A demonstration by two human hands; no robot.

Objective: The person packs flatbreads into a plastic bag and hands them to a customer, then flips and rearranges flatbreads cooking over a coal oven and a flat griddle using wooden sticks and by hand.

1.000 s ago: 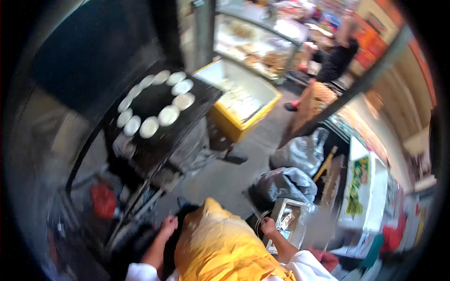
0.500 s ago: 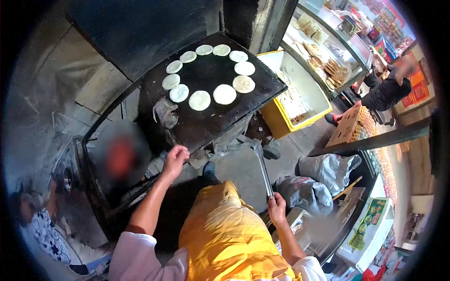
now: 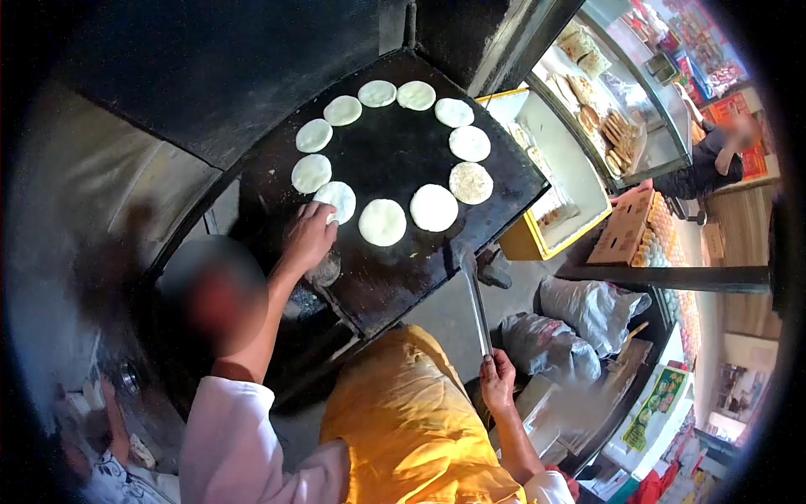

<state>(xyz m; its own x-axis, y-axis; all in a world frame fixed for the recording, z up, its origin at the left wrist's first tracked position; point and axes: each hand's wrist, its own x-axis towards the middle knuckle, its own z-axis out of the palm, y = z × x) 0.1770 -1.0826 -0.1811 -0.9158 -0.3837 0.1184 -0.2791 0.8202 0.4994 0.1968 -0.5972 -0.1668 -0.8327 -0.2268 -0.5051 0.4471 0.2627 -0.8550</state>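
Pale round flatbreads (image 3: 384,223) lie in a ring on a dark, flat griddle (image 3: 386,160). At the ring's near left, my left hand (image 3: 309,238) has its fingers bunched on the lower edge of one flatbread (image 3: 338,198). A greyish cloth (image 3: 326,270) shows partly below that hand; the rest is covered. My right hand (image 3: 498,378) is wrapped round the handle of a long metal spatula (image 3: 476,298), whose head is by the griddle's near right edge. One flatbread (image 3: 471,183) on the right has a browner, speckled top.
A yellow-rimmed white bin (image 3: 571,218) stands right of the griddle, below a glass case of baked breads (image 3: 617,134). Grey sacks (image 3: 588,311) lie at my right. Egg trays (image 3: 659,231) and a person (image 3: 718,155) are farther right. Another person (image 3: 117,470) is at lower left.
My left hand has moved up from the griddle's front edge to a flatbread at the ring's near left. The griddle appears closer and lower in view. My right hand still holds the spatula.
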